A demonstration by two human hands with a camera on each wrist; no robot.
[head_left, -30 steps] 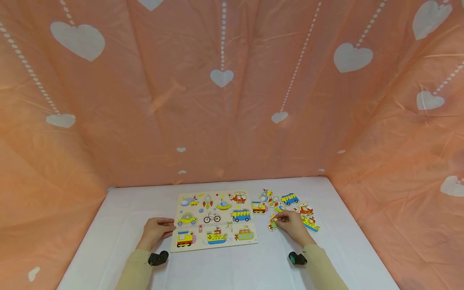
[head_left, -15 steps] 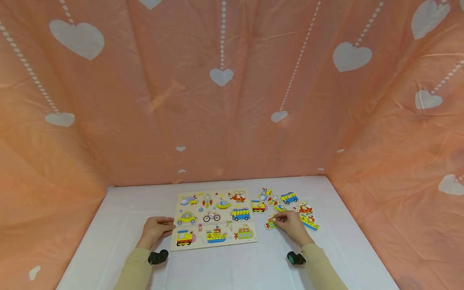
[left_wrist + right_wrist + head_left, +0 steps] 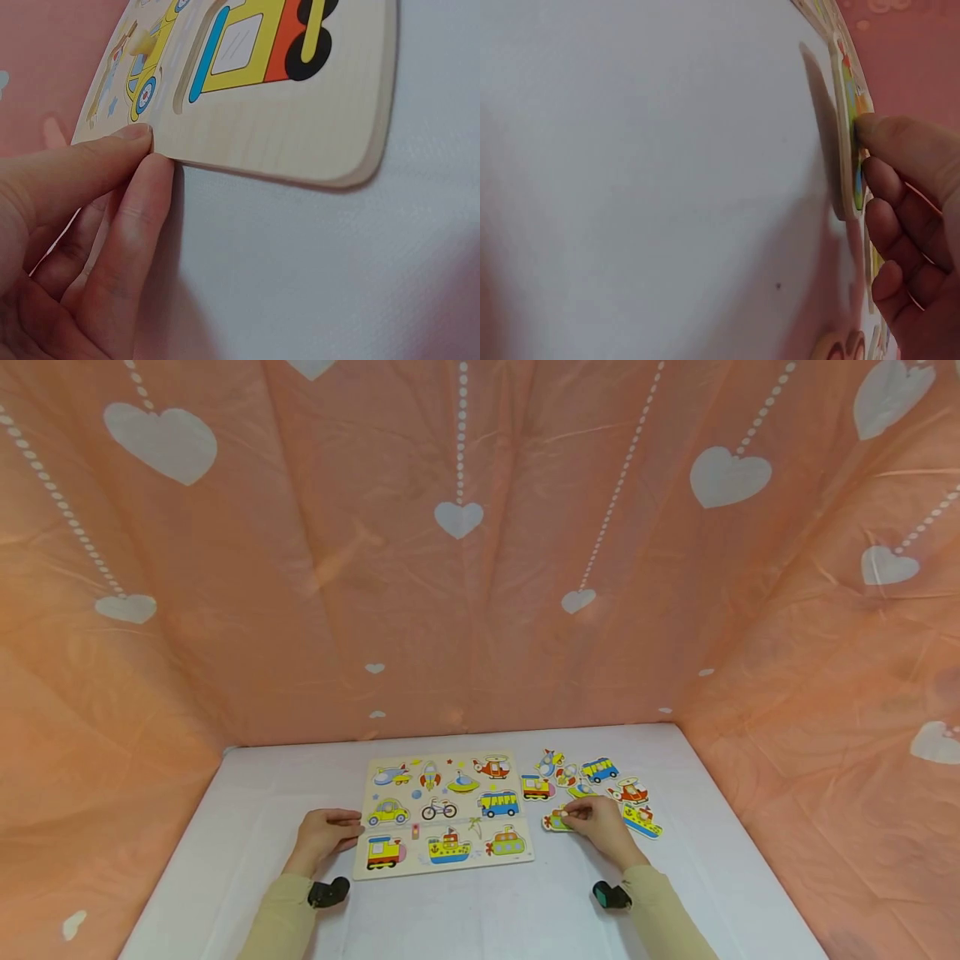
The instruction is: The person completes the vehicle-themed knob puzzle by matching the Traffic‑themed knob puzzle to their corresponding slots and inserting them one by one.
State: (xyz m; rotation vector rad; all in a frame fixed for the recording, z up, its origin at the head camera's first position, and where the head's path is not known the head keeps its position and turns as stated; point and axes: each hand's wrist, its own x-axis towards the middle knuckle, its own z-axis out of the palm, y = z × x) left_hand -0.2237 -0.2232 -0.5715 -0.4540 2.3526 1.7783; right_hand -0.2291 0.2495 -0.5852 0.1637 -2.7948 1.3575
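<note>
In the head view a wooden puzzle board printed with vehicles lies flat on the table. My left hand is at its left edge; in the left wrist view, thumb and forefinger pinch the board's rim near the train picture. To the board's right, my right hand pinches a green and yellow submarine puzzle piece between thumb and fingers. Seen edge-on in the right wrist view, the submarine piece casts a shadow on the white cloth. The fingers hide part of it.
Several loose pieces lie beyond and beside my right hand: a train, a bus, a helicopter, a ship and others. White cloth covers the table. Orange curtain closes off the back and sides.
The submarine piece has turned from a slant to nearly level and shifted slightly left in my right hand. My left hand stays at the board's edge.
</note>
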